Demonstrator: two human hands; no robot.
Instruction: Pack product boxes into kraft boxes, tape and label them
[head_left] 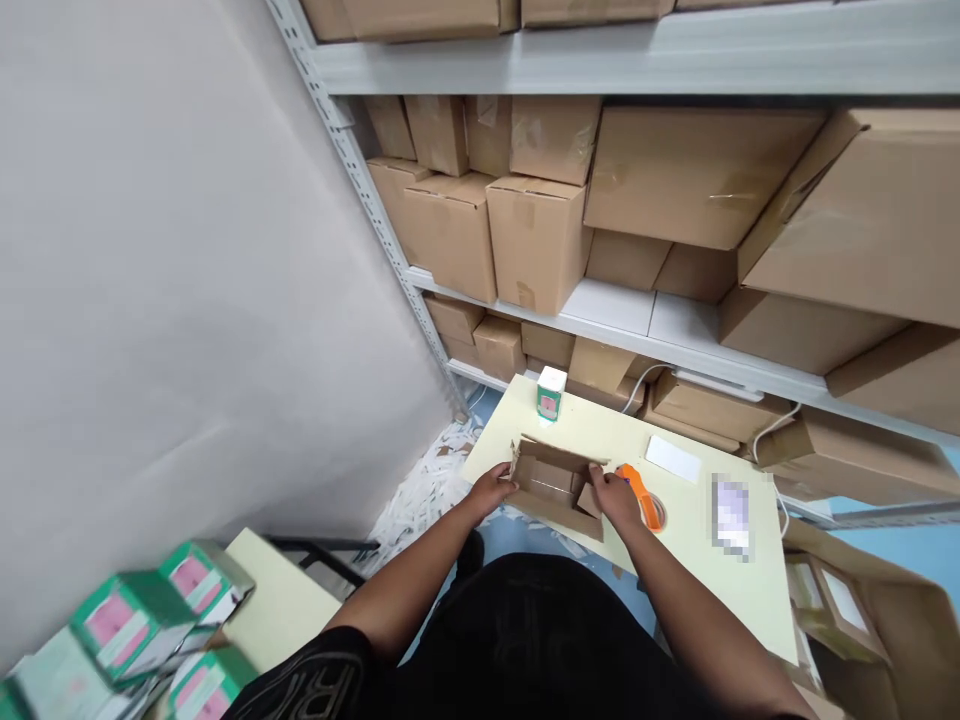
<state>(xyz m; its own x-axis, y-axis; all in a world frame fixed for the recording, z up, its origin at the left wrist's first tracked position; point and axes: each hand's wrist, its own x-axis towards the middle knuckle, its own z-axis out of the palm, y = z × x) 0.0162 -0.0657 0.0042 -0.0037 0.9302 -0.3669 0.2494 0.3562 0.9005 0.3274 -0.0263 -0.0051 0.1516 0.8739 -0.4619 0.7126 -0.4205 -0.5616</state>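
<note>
An open small cardboard box (pixel 551 478) lies on the pale yellow table (pixel 720 580) in front of me. My left hand (pixel 491 489) grips the box's left side, fingers curled on its edge. My right hand (pixel 613 497) holds the box's right flap, fingers closed on it. An orange tape dispenser (pixel 643 495) lies just right of my right hand. A small white and green carton (pixel 550 393) stands upright at the table's far edge, behind the box.
A white card (pixel 672 458) lies on the table to the right. Metal shelves (pixel 645 320) behind hold several brown boxes. Green and pink cartons (pixel 127 625) are piled at lower left. Paper shreds (pixel 427 490) cover the floor by the wall.
</note>
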